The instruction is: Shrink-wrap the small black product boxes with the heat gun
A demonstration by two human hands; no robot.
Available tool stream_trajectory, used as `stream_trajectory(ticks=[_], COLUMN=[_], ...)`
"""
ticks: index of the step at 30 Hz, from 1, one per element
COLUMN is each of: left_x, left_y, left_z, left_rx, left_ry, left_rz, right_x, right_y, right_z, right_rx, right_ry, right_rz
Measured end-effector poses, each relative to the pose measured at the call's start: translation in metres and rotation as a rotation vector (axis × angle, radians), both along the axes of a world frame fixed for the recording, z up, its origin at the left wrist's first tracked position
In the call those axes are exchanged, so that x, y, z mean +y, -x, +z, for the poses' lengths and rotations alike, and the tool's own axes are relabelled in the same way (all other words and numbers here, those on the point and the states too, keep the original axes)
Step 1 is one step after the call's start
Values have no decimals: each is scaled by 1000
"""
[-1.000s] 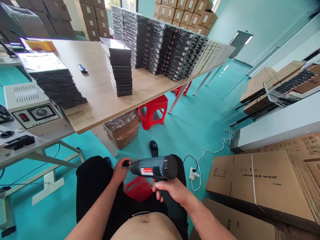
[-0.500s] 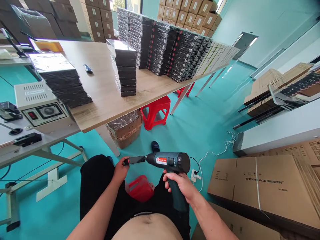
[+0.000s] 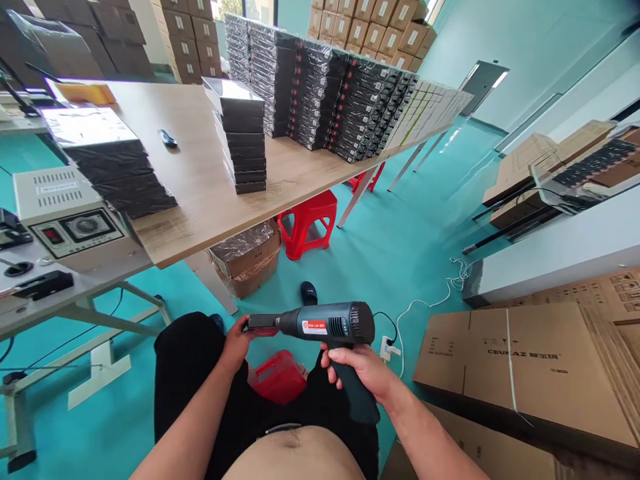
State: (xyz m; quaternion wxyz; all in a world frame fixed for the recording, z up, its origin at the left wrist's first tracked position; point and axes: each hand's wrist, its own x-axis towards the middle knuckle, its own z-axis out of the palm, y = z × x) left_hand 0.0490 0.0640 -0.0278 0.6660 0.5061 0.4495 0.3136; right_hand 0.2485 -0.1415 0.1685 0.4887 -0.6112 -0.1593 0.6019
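My left hand (image 3: 236,345) grips the left end of a small flat black box (image 3: 263,321), with some red on its lower side. In my right hand (image 3: 356,368) is a dark heat gun (image 3: 325,321) with a red and white label, gripped by its handle. Its nozzle points left and meets or nearly meets the right end of the box; I cannot tell whether they touch. Both are held above my lap. On the table ahead stand a short stack of black boxes (image 3: 245,150) and, further left, another film-wrapped stack (image 3: 120,170).
The wooden table (image 3: 200,220) carries tall rows of wrapped boxes (image 3: 320,93) and a box cutter (image 3: 167,139). A beige control unit (image 3: 70,213) stands left. Red stools (image 3: 307,223) are under the table. A power strip (image 3: 387,350) and large cartons (image 3: 490,360) lie right.
The black box has turned in my left hand, now showing red underneath. The heat gun has shifted slightly left with it. The whole view has moved a little.
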Motion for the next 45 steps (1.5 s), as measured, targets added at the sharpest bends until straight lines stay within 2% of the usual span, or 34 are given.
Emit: stream_trajectory(ticks=[3, 6, 12, 17, 23, 27, 30, 36, 38, 40, 42, 45], left_x=[-2, -2, 2, 5, 8, 9, 10, 10, 9, 8, 6, 3], left_y=[-1, 0, 2, 2, 1, 0, -1, 1, 3, 6, 9, 12], left_z=[1, 1, 1, 1, 5, 8, 9, 11, 14, 20, 27, 40], left_rx=[-56, -64, -125, -251, -348, -362, -364, -402, -409, -440, -507, -619], left_ry=[296, 583, 747, 777, 788, 770, 761, 772, 763, 771, 821, 913], left_rz=[72, 102, 99, 195, 262, 309, 321, 265, 236, 155, 17, -146], right_x=[1, 3, 22, 28, -7, -30, -35, -30, -33, -38, -41, -29], right_y=[-5, -8, 4, 13, 15, 16, 19, 24, 21, 15, 7, -6], right_z=[2, 8, 18, 14, 6, -1, -5, -8, -6, -3, -2, -5], right_rx=[-16, 43, 82, 58, 5, 2, 63, 104, 157, 249, 282, 194], right_ry=[-31, -58, -90, -52, 43, 84, 82, 50, 33, 35, 59, 77], right_rz=[-107, -84, 3, 97, 270, 177, 102, 12, 39, 143, 245, 252])
